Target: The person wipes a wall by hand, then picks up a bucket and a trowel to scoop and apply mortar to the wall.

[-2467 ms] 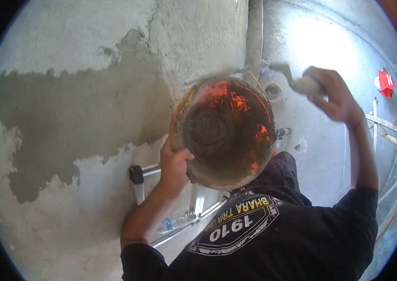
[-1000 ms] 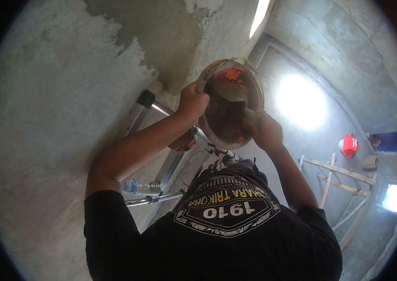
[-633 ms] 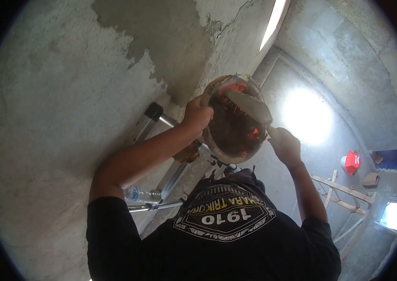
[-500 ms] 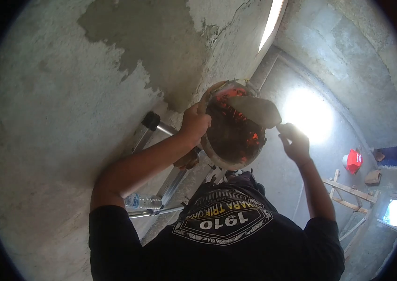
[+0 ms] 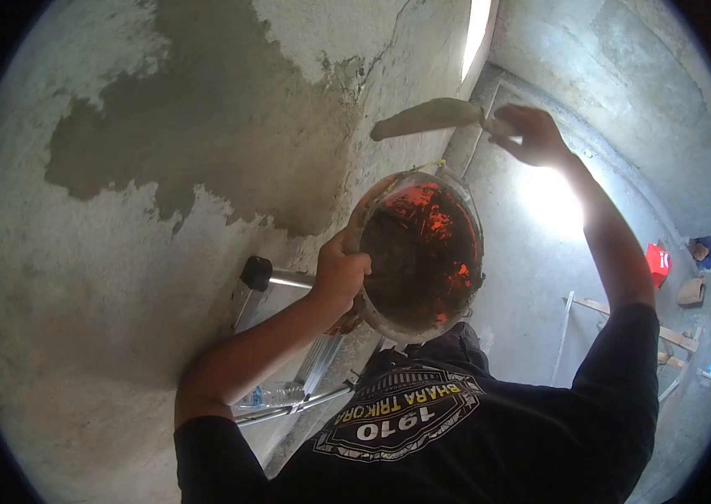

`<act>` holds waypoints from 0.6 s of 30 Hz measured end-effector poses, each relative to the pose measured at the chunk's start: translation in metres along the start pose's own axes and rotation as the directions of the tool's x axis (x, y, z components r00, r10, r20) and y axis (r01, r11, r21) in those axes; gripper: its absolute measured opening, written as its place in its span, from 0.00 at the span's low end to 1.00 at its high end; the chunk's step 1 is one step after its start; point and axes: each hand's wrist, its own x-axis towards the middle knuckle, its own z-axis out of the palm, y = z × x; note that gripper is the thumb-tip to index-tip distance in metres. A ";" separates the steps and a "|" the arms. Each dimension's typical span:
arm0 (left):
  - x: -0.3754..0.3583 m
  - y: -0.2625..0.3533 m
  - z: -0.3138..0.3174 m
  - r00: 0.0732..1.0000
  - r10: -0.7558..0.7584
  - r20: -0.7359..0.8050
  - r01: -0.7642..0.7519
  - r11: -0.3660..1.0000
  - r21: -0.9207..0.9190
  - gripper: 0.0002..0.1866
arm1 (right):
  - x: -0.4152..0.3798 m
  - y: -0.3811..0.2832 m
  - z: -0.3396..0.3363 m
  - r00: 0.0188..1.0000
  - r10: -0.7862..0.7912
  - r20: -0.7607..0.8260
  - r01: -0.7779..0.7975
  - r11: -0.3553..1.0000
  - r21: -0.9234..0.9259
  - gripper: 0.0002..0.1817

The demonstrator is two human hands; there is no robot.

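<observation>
covering much of the grey wall (image 5: 104, 294) is a darker, damp-looking patch (image 5: 230, 126) with a ragged edge. the person near it wears a black shirt (image 5: 523, 441), and its chest print is the plainest writing here: a big white "1910", with "bhara trikora" in smaller letters, partly yellow, all upside down from this angle and framed by a pale angular border. a metal ladder (image 5: 291, 278) with a black end cap is beside the wall.

the bucket (image 5: 439, 225) is in front of the person's body, tilted so its round mouth shows. its inside is smeared dark grey-brown, with bright orange showing through in scraped streaks and flecks; the rim is crusted with grey. the trowel (image 5: 429, 118) is above the bucket and apart from it, its long blade dull and coated grey, pointing toward the wall; i can't tell if the tip touches it.

the left hand (image 5: 342, 273) is clamped on the bucket's rim, thumb over the edge. the right hand (image 5: 532, 137), raised, has its fingers closed round the trowel's handle. a clear plastic bottle (image 5: 280, 394) lies by the ladder, its bluish label too small to read. far off, a red item (image 5: 658, 264) bears an illegible white mark.
</observation>
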 end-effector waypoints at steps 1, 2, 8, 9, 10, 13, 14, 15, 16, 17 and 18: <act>0.000 -0.001 -0.001 1.000 -0.007 0.010 0.007 1.000 0.009 0.21 | 0.011 0.008 0.004 0.998 -0.060 -0.003 0.060 0.997 -0.053 0.19; 0.001 -0.002 -0.001 1.000 -0.014 0.019 0.014 1.000 0.018 0.20 | 0.020 0.014 0.009 0.998 -0.060 -0.019 0.059 0.997 -0.048 0.19; 0.001 0.004 0.000 0.999 -0.050 -0.001 0.050 0.999 -0.006 0.19 | 0.071 0.040 0.023 0.995 -0.059 0.082 0.067 0.992 -0.109 0.18; 0.001 0.005 0.000 0.999 -0.048 -0.002 0.048 0.999 -0.006 0.19 | 0.078 0.045 0.023 0.995 -0.060 0.080 0.068 0.992 -0.110 0.18; 0.001 0.006 0.000 0.999 -0.045 0.000 0.045 0.999 -0.015 0.19 | 0.085 0.049 0.024 0.993 -0.070 0.096 0.083 0.986 -0.144 0.18; -0.001 0.007 0.000 0.999 -0.042 -0.002 0.042 0.999 -0.022 0.19 | 0.103 0.057 0.022 0.986 -0.024 0.163 0.052 0.984 -0.173 0.19; 0.001 0.008 0.000 0.999 -0.036 0.001 0.036 0.999 -0.018 0.19 | 0.109 0.060 0.021 0.987 -0.055 0.150 0.085 0.976 -0.200 0.19; 0.002 0.006 0.000 0.999 -0.038 -0.001 0.038 0.999 -0.020 0.19 | 0.115 0.062 0.019 0.986 -0.087 0.139 0.117 0.967 -0.225 0.20; 0.002 0.004 -0.001 0.999 -0.036 0.014 0.037 0.999 -0.030 0.20 | 0.123 0.064 0.013 0.978 -0.055 0.203 0.101 0.969 -0.225 0.20; 0.003 0.003 -0.002 0.999 -0.033 0.030 0.034 0.999 -0.040 0.21 | 0.127 0.067 0.013 0.988 -0.120 0.101 0.133 0.981 -0.142 0.13; 0.004 0.004 -0.002 0.999 -0.034 0.025 0.035 0.999 -0.040 0.21 | 0.143 0.060 -0.003 0.970 -0.081 0.230 0.116 0.983 -0.143 0.14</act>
